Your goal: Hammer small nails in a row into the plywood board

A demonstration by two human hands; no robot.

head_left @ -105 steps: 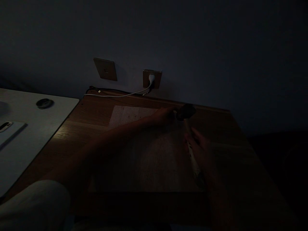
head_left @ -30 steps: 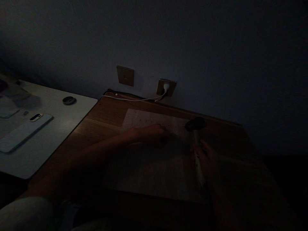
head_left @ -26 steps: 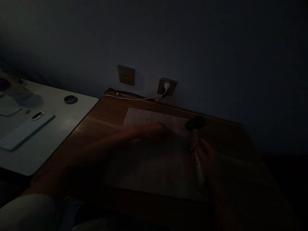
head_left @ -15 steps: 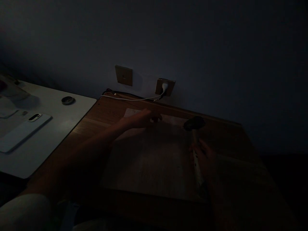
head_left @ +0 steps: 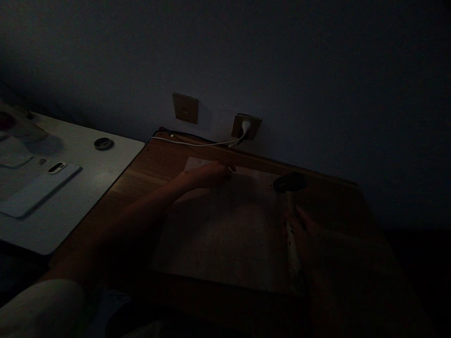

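Note:
The scene is very dark. My left hand [head_left: 217, 174] is low over the far part of a flat, pale wooden board [head_left: 218, 244], its fingers curled together. Whatever lies between those fingertips is too dark and small to make out. My right hand [head_left: 300, 230] is wrapped around the pale handle of a hammer [head_left: 290, 202] by the board's right edge. The hammer's dark, thick head [head_left: 289, 182] points away from me, near the board's far right corner.
Beneath the board is a brown wooden table [head_left: 141, 164] against the wall. A white table [head_left: 102, 173] adjoins on the left, bearing a pale phone [head_left: 38, 190] and a small round dark lid [head_left: 103, 144]. A white cable [head_left: 204, 144] runs along the back to a wall socket [head_left: 255, 127].
The view has shifted slightly, so everything sits a little further right. My left fingers have drawn closer together, and the gap between them no longer shows. My right hand still holds the hammer.

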